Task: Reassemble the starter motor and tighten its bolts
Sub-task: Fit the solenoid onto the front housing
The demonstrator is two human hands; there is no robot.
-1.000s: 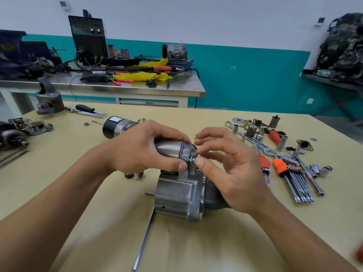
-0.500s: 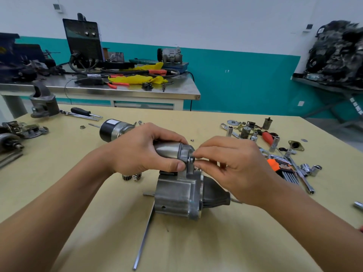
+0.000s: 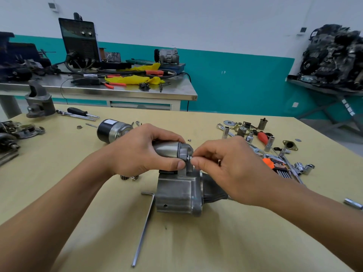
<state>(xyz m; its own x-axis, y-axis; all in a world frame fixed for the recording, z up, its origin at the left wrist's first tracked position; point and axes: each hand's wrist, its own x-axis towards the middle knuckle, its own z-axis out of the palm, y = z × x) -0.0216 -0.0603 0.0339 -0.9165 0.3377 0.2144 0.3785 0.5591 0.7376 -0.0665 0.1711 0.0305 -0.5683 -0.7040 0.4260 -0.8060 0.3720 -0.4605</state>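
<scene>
The grey starter motor housing [image 3: 177, 195] stands on the yellow table [image 3: 216, 242] in the middle of the view. On top of it lies a silver solenoid cylinder [image 3: 167, 149], and my left hand [image 3: 141, 154] is wrapped around it. My right hand [image 3: 225, 163] pinches a small bolt [image 3: 189, 157] with thumb and forefinger at the solenoid's end flange. Most of the bolt is hidden by my fingertips. A black and silver motor body [image 3: 112, 130] lies behind my left hand.
A long L-shaped hex key [image 3: 144, 226] lies just left of the housing. Sockets, wrenches and an orange hex key set [image 3: 275, 163] are scattered at the right. A loose socket [image 3: 352, 203] sits at the far right edge. Metal castings [image 3: 39, 103] stand far left.
My right hand has closed its fingers from a spread grip into a pinch on the bolt at the flange. The left hand keeps its hold on the solenoid.
</scene>
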